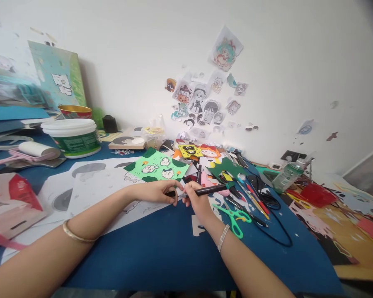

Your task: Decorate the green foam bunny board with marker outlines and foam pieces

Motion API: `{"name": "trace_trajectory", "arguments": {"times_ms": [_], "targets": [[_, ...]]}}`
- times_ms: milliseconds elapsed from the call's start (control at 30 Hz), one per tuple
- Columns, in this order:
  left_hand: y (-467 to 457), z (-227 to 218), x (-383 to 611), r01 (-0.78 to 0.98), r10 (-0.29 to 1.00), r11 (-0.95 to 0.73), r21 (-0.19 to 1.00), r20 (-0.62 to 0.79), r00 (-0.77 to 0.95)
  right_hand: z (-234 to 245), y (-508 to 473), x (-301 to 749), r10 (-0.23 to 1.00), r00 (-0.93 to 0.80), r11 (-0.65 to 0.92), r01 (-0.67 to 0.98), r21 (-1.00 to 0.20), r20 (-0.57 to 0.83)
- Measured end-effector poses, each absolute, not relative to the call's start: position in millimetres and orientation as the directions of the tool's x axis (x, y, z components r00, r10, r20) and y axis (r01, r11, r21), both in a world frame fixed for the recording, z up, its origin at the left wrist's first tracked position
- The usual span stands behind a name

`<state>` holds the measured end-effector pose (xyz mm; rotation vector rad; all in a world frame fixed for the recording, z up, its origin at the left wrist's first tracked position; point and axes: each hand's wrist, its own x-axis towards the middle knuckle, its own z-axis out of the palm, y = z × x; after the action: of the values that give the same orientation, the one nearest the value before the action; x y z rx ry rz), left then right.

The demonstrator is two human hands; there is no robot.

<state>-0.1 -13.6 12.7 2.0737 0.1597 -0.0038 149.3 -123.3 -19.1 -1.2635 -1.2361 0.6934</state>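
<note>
No text can be read in this view. Round white plastic tub with a green wraparound label: pale lines of print, too blurred to make out. Clear pale-green plastic bottle: small pale label, markings illegible.

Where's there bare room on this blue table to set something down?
Mainly the blue table between the left forearm and right forearm, bordered by white paper sheets. Another patch lies right of the right forearm, bordered by green scissors and black cable. It's crowded beyond the right hand, with pens and paper cutouts.
</note>
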Motion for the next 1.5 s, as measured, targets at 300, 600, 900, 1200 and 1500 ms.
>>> {"name": "trace_trajectory", "arguments": {"times_ms": [300, 600, 900, 1200, 1500], "targets": [[-31.6, 3.8, 9.1, 0.03, 0.117, -0.377, 0.926, 0.016, 0.993, -23.0, -125.0, 145.3, 0.917, 0.254, 0.238, 0.273, -0.932, 0.308], [-29.8, -6.0, 17.3, -0.013, 0.24, -0.409, 0.912, 0.122, 0.963, -19.9, -124.3, 143.7, 0.912, 0.321, 0.15, 0.315, -0.937, 0.254], [-32.8, 6.5, 11.5, 0.071, 0.251, -0.415, 0.907, 0.039, 0.967, -16.4, -124.5, 145.6, 0.884, 0.375, 0.168, 0.305, -0.937, 0.281], [-19.0, 22.0, -0.5, 0.196, 0.34, -0.659, 0.726, 0.055, 0.939, -11.7, -130.1, 154.3, 0.887, 0.356, 0.318, -0.011, -0.948, 0.294], [42.9, 17.3, -35.3, 0.681, 0.813, -0.565, 0.465, 0.174, 0.556, -8.2, -133.7, 163.0, 0.804, 0.519, 0.431, -0.17, -0.886, 0.291]]}}
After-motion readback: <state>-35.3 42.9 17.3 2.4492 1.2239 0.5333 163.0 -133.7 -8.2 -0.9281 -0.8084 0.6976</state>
